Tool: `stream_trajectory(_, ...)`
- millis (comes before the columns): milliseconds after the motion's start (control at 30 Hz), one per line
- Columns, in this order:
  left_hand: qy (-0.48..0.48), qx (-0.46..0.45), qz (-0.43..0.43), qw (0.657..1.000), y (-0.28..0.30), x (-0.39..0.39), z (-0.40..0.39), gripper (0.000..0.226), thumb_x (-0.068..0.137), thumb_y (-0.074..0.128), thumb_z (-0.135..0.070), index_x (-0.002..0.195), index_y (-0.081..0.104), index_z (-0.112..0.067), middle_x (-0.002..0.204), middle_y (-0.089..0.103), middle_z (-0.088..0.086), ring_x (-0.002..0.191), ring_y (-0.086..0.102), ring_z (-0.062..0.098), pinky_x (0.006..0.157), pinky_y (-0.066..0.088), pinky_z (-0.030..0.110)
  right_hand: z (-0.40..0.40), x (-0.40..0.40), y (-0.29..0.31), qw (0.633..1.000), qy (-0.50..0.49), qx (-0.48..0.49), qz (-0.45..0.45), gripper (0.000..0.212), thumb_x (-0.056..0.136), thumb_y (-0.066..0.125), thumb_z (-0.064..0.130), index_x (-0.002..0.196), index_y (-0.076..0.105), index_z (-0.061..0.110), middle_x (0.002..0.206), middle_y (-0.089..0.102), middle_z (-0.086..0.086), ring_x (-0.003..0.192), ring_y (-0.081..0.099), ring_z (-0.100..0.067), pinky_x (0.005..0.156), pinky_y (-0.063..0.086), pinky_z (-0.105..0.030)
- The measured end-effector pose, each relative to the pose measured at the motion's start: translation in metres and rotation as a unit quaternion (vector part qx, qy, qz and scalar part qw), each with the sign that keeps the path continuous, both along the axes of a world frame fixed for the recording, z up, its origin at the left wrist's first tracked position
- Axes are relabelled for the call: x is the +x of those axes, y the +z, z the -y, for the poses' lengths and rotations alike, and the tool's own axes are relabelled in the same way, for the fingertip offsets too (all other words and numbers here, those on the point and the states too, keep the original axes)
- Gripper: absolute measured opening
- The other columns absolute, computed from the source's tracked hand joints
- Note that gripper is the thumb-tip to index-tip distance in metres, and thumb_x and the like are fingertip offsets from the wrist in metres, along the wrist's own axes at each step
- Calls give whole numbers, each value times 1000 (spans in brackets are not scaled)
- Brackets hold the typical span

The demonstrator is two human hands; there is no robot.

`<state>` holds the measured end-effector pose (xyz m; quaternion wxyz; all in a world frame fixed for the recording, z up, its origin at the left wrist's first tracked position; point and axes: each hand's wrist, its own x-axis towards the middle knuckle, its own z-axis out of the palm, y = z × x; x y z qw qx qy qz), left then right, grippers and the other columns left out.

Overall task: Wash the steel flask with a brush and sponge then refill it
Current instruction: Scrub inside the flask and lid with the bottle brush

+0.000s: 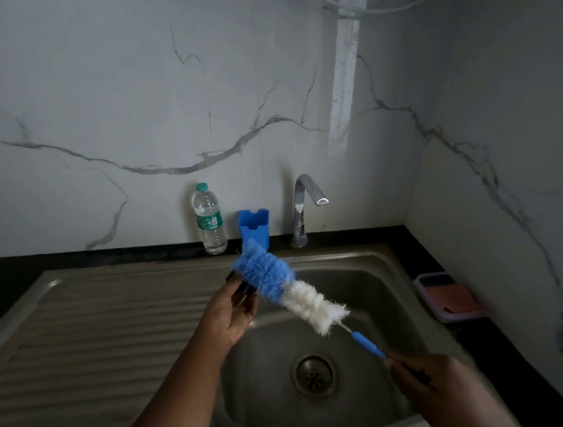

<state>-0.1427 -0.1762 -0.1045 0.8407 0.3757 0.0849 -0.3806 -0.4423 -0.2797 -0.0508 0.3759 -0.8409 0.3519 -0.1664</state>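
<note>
A long bottle brush (291,290) with blue bristles at its tip and white bristles lower down hangs slanted over the steel sink basin (358,274). My right hand (423,380) grips its thin blue handle at the lower right. Up at the brush's tip, my left hand (237,308) has its fingers fairly straight against the blue bristles. No steel flask is in view. A pink sponge (451,295) lies in a small tray (462,316) on the counter to the right of the sink.
A chrome tap (306,204) stands behind the basin, with a blue plastic holder (255,224) and a clear water bottle (209,220) to its left. The ribbed drainboard (95,334) lies left; the drain (314,375) is below the brush. Marble walls close the back and right.
</note>
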Motion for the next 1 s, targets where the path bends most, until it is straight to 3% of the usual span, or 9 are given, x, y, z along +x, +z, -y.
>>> stream_trajectory(100,0,-2,14,1000,-2,0,-4,45,76,73,-27,112,59,-6,103,66,13,92,63,22,78,50,31,-2,3,-8,1000,7,3,4,38,83,70,26,70,63,61,49,56,31,58,56,19,55,43,-4)
stream_trajectory(233,11,-21,-6,1000,-3,0,-8,40,92,61,-31,121,58,-4,110,63,16,94,61,26,78,51,34,-8,7,-9,1000,17,11,8,25,84,69,27,87,70,52,56,54,43,70,54,25,61,42,0)
stream_trajectory(333,19,-42,-12,999,0,-1,-9,40,94,57,-33,121,58,-4,112,63,17,97,61,26,79,52,33,-9,10,-8,1000,17,5,5,39,84,68,28,74,62,65,57,55,41,70,53,26,60,42,-1)
stream_trajectory(400,17,-40,0,999,2,0,-7,38,92,59,-34,116,59,-4,106,65,16,94,63,24,72,57,30,-10,12,-9,1000,22,-3,4,44,84,68,28,67,60,67,56,53,44,70,52,27,61,42,0)
stream_trajectory(567,27,-65,14,997,8,2,-5,34,93,61,-30,114,59,-4,104,67,15,96,64,24,75,58,30,-9,13,-13,999,29,13,2,23,85,68,27,86,70,50,49,52,38,63,54,22,58,42,-3)
stream_trajectory(700,34,-66,-10,997,3,3,-3,38,95,54,-28,124,57,-3,110,65,19,99,62,31,85,53,39,-11,12,-13,999,25,22,14,22,83,70,25,87,72,46,53,56,38,64,56,22,58,42,-3)
stream_trajectory(833,49,-90,-35,994,4,2,0,39,99,38,-29,123,57,-4,107,67,21,99,63,34,85,52,43,-17,11,-8,999,19,28,21,40,82,71,28,72,55,64,58,54,46,71,53,28,61,41,1)
stream_trajectory(1000,23,-90,-31,995,6,2,3,49,95,51,-46,124,58,-6,117,65,22,112,60,36,98,47,48,-17,9,-8,1000,0,25,18,55,81,71,33,52,48,74,67,58,45,73,54,27,62,41,1)
